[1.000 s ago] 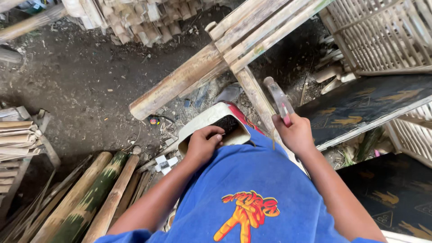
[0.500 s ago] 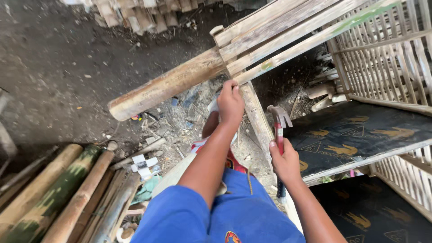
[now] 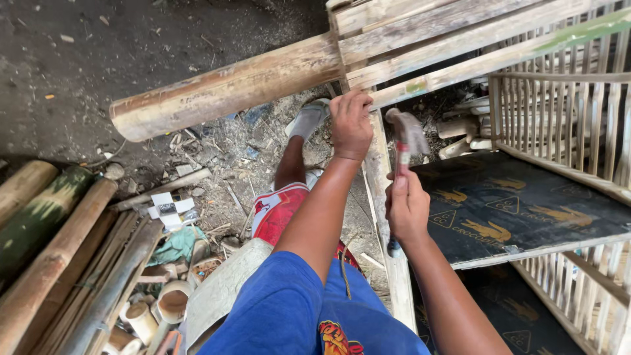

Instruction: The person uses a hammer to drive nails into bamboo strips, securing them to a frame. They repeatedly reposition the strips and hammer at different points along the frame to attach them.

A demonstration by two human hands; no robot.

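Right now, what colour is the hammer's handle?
Red and white, seen in the head view on the hammer held by the right hand.

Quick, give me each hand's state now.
Left hand: closed, fingers pinched at the bamboo slat; what they pinch is too small to tell.
Right hand: closed on the hammer.

Rough matt bamboo pole (image 3: pixel 223 89), weathered wooden slats (image 3: pixel 427 39), metal hammer (image 3: pixel 404 141)

One head-worn camera looks steeply down, close over the person's arms, facing the bamboo frame (image 3: pixel 420 59) far ahead, dirt ground (image 3: pixel 98 59) left.
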